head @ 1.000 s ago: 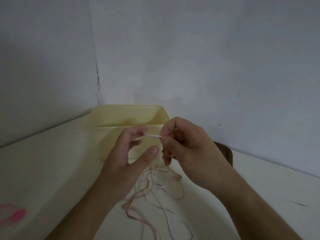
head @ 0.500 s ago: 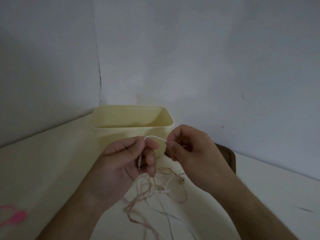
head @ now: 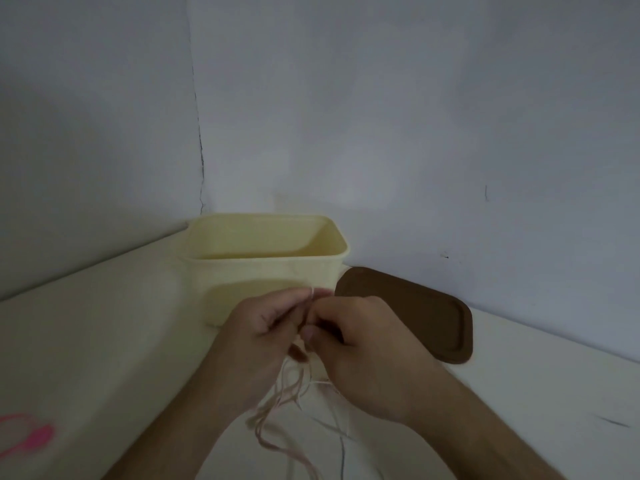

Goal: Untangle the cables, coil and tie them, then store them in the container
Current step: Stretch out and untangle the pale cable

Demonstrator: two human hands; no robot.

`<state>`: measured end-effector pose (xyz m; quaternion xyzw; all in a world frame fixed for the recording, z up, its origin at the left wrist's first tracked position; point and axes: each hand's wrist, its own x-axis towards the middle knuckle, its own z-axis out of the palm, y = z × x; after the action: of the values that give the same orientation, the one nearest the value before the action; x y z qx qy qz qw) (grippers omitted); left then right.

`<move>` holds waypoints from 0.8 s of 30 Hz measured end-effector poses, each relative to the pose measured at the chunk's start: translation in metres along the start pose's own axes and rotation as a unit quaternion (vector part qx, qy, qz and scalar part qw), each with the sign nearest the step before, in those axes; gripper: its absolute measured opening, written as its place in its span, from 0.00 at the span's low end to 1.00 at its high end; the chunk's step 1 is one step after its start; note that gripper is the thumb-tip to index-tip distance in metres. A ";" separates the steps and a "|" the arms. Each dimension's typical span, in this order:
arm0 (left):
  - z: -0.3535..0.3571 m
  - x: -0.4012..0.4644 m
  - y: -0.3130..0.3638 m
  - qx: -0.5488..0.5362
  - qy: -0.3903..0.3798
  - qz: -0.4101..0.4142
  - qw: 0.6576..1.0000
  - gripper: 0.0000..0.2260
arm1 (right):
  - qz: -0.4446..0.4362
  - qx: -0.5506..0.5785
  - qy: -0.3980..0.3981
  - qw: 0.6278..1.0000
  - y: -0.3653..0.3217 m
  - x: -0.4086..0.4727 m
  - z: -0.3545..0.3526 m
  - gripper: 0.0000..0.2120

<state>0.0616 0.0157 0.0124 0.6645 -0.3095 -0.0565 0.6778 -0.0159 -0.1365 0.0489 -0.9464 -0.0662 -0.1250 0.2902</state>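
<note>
My left hand (head: 256, 336) and my right hand (head: 360, 344) are pressed together in front of the pale yellow container (head: 221, 275). Both pinch a thin white cable (head: 311, 293), a small loop of which pokes out above the fingers. Below the hands a tangle of pale pink and white cables (head: 287, 393) hangs down onto the cream table (head: 104, 341) and trails toward me. The container stands open in the corner; only its bare inner walls show.
A brown lid (head: 415, 320) lies flat to the right of the container, against the grey wall. A pink object (head: 31, 436) sits at the table's left edge. The walls close in behind and at the left.
My hands have come together and dropped lower; the stretch of white cable that spanned between them is now a small loop. The view has tilted, showing the whole brown lid.
</note>
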 end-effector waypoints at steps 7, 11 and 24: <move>-0.001 -0.006 0.010 -0.172 -0.133 -0.064 0.974 0.15 | 0.029 0.104 0.110 0.988 0.007 0.002 -0.027 0.18; -0.005 -0.006 0.007 -0.278 -0.157 -0.054 0.946 0.14 | 0.043 0.187 0.091 0.977 0.014 0.006 -0.009 0.16; 0.000 -0.001 0.004 -0.061 0.052 -0.022 0.997 0.10 | 0.003 0.036 -0.012 0.999 -0.002 -0.001 -0.005 0.12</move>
<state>0.0596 0.0161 0.0162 0.6307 -0.2548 -0.0554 0.7309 -0.0180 -0.1380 0.0540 -0.9370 -0.0708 -0.1106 0.3237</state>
